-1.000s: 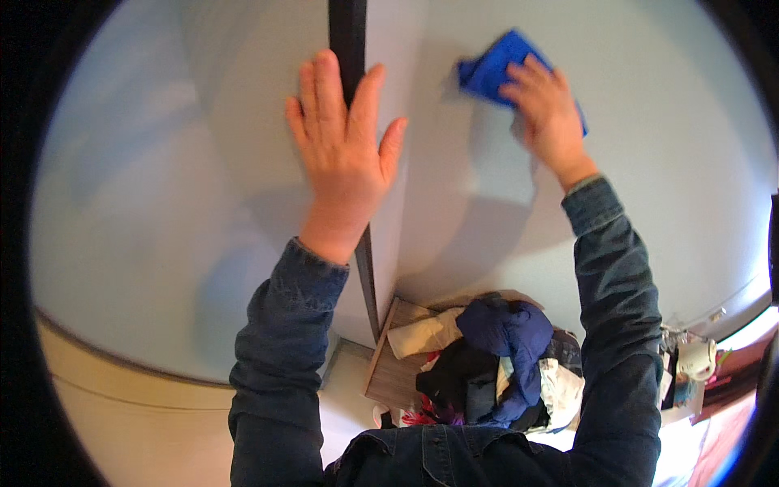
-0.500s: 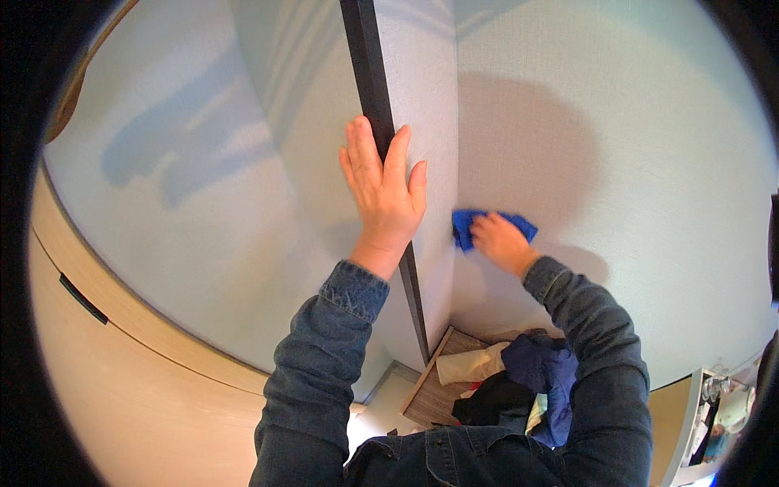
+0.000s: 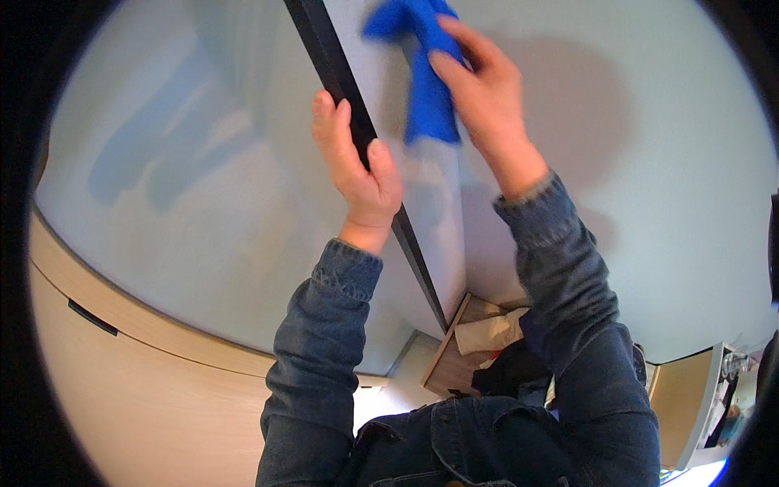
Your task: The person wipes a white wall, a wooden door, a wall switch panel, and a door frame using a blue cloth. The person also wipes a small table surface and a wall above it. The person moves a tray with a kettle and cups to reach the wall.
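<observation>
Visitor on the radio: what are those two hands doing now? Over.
Left hand around black edge strip. Right hand gripping blue cloth. Clothes pile below; nothing seen blocking the cloth.

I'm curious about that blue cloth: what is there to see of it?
The blue cloth is bright, plain and soft-looking, apparently fabric, though blur hides its weave. The person's right hand holds it along its right side between thumb and fingers. It is bunched and creased: one part flares to the upper left, and a longer part hangs below. It is in front of a pale wall, right of the black strip. Whether it touches the wall I can't tell.
</observation>
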`<state>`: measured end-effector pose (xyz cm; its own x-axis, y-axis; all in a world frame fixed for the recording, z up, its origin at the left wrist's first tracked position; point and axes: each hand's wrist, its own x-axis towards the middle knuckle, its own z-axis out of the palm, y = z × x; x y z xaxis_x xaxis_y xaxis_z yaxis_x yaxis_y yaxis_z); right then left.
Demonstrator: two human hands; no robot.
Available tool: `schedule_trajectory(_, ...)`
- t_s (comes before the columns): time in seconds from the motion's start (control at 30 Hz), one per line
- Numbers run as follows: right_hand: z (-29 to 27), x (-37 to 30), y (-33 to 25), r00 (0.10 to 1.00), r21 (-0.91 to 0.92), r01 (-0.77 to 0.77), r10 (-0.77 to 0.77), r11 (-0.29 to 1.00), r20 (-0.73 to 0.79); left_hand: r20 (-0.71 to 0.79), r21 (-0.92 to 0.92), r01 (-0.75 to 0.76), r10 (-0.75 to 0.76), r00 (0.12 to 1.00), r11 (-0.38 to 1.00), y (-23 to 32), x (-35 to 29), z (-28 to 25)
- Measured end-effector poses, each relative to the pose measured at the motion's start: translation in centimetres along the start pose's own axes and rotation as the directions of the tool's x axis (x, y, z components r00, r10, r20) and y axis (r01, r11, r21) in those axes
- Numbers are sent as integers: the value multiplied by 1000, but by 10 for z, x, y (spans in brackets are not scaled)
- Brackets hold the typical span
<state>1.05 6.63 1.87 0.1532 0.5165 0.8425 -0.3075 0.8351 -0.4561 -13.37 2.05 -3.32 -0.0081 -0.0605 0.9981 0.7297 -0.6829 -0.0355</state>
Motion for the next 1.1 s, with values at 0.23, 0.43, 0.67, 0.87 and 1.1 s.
schedule_trajectory(0.23,29,-89,54,981,-368,167,-192,915,-32,31,-35,18,-17,999,999,-2,-1,-2)
schedule_trajectory(0.43,-34,-289,153,894,-437,-438,331,786,-302,56,-65,8,-4,998,998,-4,-4,-3)
schedule_trajectory(0.67,-52,-353,173,95,303,-916,875,264,-476,59,-40,-56,59,996,998,-4,1,-3)
schedule_trajectory(0.87,-5,-194,117,873,-225,-423,327,878,-362,124,41,-57,52,991,997,-1,0,-8)
schedule_trajectory(1.1,22,-50,62,953,-388,270,-302,882,-25,82,-19,-27,28,996,999,-1,0,-5)
